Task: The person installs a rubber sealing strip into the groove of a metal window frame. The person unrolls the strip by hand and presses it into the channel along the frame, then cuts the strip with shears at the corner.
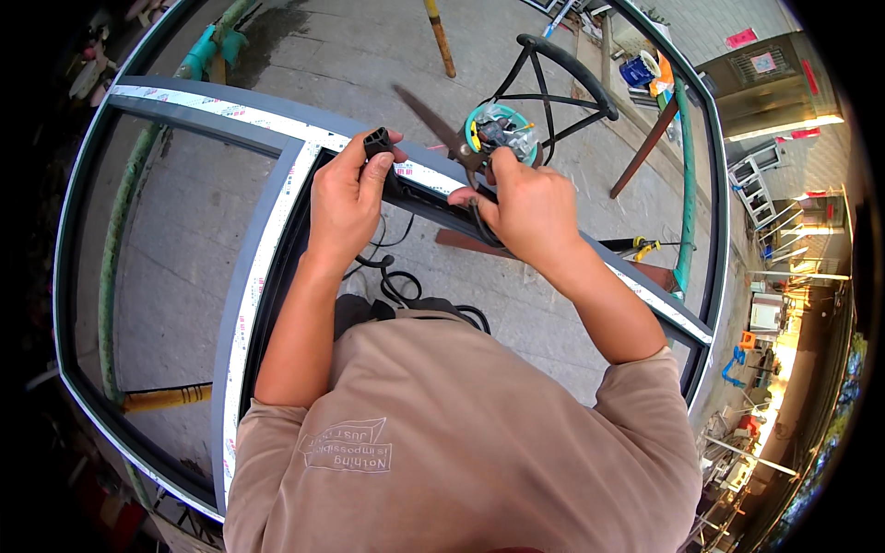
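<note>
My left hand (pixel 346 198) pinches the cut end of a black rubber sealing strip (pixel 377 142) between thumb and fingers, raised just over the frame's crossbar. In my right hand (pixel 536 207) is a pair of large dark scissors (pixel 429 118), their blades pointing up and to the left, away from my body. The blades are apart from the strip's end. Both hands are above a grey window frame (pixel 241 98) with white printed protective film. Part of the strip hangs below the bar, and my right fingers hide most of the scissor handles.
Beyond the bar, a teal bucket (pixel 527 152) of small parts sits beside a black metal-framed stool (pixel 608 103). Loops of black strip (pixel 396 288) lie near my feet. Yellow-handled pliers (pixel 643 251) rest at right. Green pipes (pixel 683 184) support the frame.
</note>
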